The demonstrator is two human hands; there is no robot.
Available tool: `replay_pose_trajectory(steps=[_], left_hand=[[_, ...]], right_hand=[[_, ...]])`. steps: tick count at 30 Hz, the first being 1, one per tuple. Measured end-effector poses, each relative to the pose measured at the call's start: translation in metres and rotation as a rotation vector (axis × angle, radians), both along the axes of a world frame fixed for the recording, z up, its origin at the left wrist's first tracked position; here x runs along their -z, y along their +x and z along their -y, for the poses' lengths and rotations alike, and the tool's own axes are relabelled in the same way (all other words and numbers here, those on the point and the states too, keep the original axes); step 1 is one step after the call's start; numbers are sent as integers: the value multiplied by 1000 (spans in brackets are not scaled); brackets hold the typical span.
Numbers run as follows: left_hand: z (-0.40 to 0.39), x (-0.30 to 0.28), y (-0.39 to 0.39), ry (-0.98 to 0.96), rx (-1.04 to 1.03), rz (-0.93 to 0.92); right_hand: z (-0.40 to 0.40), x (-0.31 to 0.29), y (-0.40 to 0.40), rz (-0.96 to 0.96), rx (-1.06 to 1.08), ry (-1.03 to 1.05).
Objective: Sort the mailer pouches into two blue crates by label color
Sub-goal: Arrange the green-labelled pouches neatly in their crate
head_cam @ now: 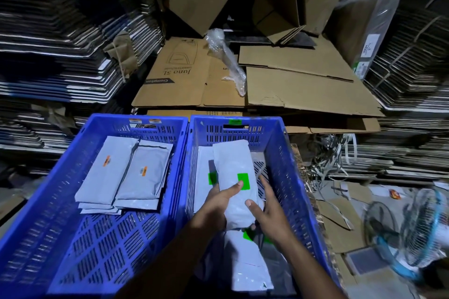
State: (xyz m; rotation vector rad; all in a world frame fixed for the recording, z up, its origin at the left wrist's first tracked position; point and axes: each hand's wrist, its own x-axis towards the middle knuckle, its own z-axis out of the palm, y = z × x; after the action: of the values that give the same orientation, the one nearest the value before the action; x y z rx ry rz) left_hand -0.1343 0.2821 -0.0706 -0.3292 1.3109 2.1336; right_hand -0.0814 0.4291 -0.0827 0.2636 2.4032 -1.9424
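Note:
Two blue crates stand side by side in front of me. The left crate point(60, 213) holds several grey pouches with orange labels point(136, 177) stacked at its far end. The right crate point(289, 177) holds pouches with green labels. Both my hands hold one white green-label pouch point(233, 170) over the right crate. My left hand point(216, 206) grips its left edge with the thumb lying on top near the green label. My right hand point(264, 211) grips its right edge, thumb on top. Another green-label pouch point(202, 177) lies beneath, and one more point(245, 264) lies nearer me.
Flattened cardboard boxes point(291, 85) and a plastic-wrapped bundle point(230, 65) lie behind the crates. Tall stacks of flat cartons point(48, 43) wall in both sides. A blue floor fan point(410, 233) and loose strapping point(335, 160) lie on the floor at right.

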Motion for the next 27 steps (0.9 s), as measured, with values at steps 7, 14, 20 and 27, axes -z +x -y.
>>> replay_pose_trajectory(steps=[7, 14, 20, 27], left_hand=[[-5, 1, -7, -404, 16, -291], [-4, 8, -30, -702, -29, -321], [3, -4, -52, -982, 134, -508], [61, -31, -98, -1738, 386, -1177]], right_hand=[[7, -4, -18, 120, 85, 128], [20, -5, -26, 58, 99, 410], [9, 3, -66, 77, 229, 536], [-12, 54, -149, 443, 89, 767]])
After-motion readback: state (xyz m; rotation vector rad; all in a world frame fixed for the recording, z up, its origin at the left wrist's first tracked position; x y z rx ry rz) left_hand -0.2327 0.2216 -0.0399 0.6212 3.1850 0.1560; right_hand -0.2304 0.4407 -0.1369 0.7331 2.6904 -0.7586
